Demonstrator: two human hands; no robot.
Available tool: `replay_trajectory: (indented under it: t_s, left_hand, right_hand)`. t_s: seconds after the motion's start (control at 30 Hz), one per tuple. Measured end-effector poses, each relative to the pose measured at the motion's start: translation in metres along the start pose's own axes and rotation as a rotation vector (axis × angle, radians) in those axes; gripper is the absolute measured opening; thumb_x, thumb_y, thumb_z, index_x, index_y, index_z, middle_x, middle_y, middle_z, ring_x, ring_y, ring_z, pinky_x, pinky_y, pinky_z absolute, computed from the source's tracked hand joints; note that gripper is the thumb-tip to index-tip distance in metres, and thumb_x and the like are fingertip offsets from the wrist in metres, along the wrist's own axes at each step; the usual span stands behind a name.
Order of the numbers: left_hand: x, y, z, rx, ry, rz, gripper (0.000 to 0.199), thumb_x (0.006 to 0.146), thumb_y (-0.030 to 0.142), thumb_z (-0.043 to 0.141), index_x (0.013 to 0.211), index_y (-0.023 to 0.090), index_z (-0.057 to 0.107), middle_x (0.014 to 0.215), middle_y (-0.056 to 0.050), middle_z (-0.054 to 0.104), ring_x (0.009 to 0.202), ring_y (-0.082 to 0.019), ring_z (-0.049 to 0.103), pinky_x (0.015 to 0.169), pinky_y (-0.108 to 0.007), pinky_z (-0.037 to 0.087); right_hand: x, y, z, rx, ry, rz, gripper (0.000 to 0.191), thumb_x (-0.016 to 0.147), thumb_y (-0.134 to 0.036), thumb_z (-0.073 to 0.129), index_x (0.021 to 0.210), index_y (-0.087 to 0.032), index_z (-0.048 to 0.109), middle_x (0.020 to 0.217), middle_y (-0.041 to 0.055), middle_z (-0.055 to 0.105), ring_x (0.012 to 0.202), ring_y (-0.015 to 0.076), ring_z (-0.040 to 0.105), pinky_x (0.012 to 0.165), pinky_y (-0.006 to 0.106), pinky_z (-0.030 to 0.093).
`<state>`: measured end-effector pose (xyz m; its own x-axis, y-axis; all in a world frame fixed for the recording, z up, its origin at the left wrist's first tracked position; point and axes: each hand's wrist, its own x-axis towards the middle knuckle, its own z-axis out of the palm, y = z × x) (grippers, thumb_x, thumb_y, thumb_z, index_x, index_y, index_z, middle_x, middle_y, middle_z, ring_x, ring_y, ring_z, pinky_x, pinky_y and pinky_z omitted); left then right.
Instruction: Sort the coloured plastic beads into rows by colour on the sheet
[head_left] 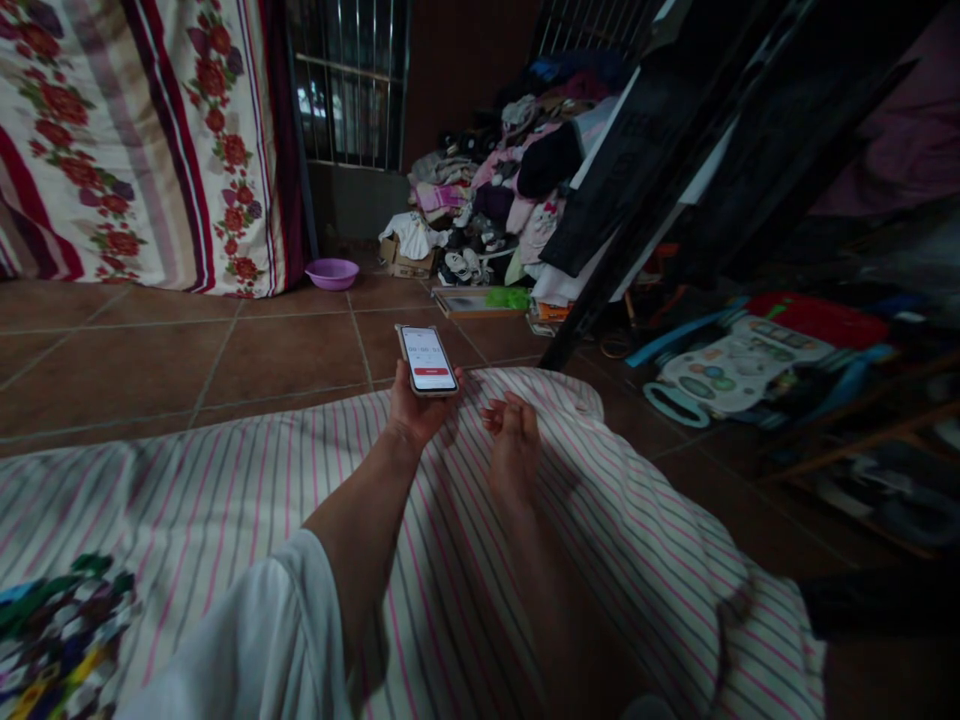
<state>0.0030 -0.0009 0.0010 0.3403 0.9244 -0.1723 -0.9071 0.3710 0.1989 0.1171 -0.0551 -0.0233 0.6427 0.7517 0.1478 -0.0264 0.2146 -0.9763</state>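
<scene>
The left hand point(411, 412) grips the phone point(427, 360) low down, near its bottom end, so most of the screen can show. The phone is up by the far edge of the striped sheet point(300, 500), its screen tipped toward the person, likely so the numbers are easy to read. The right hand point(516, 440) is just beside it, apart from the left hand. Its fingers curl in, but I cannot tell how tightly, or if they hold anything. Small bright pieces point(67, 640) lie heaped on the sheet, maybe to keep them together
</scene>
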Motion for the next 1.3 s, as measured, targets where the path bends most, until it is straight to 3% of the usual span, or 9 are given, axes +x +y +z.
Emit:
replay_trajectory:
  t_s: [0.6,0.97,1.3]
  left_hand:
    - [-0.001,0.000,0.003,-0.010,0.016,0.000,0.055,0.087,0.060,0.036,0.112,0.018,0.061,0.091,-0.011,0.067,0.086,-0.024,0.064,0.075,-0.039,0.054]
    - [-0.002,-0.001,0.003,-0.003,0.015,0.003,0.055,0.087,0.060,0.037,0.110,0.017,0.061,0.093,-0.011,0.067,0.088,-0.024,0.065,0.075,-0.039,0.055]
    - [-0.003,-0.001,0.004,-0.001,0.021,-0.013,0.056,0.087,0.060,0.035,0.113,0.017,0.059,0.096,-0.012,0.066,0.089,-0.025,0.065,0.074,-0.039,0.055]
  right_hand:
    - [-0.007,-0.011,-0.002,-0.007,-0.020,-0.013,0.038,0.078,-0.046,0.046,0.104,-0.018,0.054,0.087,0.0016,0.065,0.071,0.0127,0.063,0.063,0.026,0.048]
    - [-0.002,-0.004,-0.003,0.008,-0.014,-0.001,0.040,0.075,-0.047,0.048,0.102,-0.019,0.054,0.087,0.0011,0.065,0.071,0.0131,0.063,0.063,0.027,0.048]
    - [-0.005,-0.010,-0.004,0.042,-0.034,0.012,0.026,0.073,-0.047,0.052,0.094,-0.031,0.057,0.087,-0.0008,0.065,0.075,0.0189,0.063,0.067,0.038,0.051]
